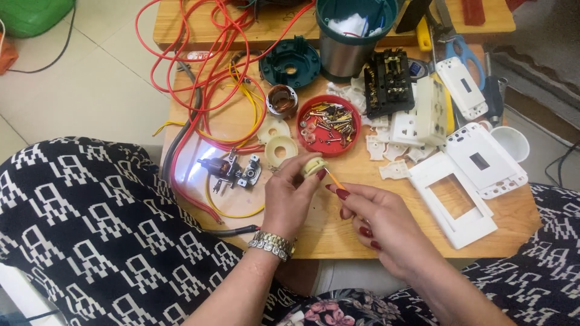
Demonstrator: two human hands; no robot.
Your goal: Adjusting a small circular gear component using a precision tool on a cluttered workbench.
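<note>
My left hand (291,196) grips a small cream round plastic part (313,165) at its fingertips, above the wooden table (338,232). My right hand (377,220) pinches a thin orange-handled tool (331,179), maybe a small screwdriver, whose tip touches the cream part. A metal watch sits on my left wrist. Just left of my hands lies a small motor armature with a metal bracket (229,170). A second cream round part (281,148) rests on the table behind my left hand.
A red dish of screws (330,124) stands behind the hands. White switch plates and frames (459,181) lie right. Red and yellow wires (208,78) tangle at left. A steel cup (350,36), dark green cap (290,62), copper coil (282,100) and black switch block (389,81) sit further back.
</note>
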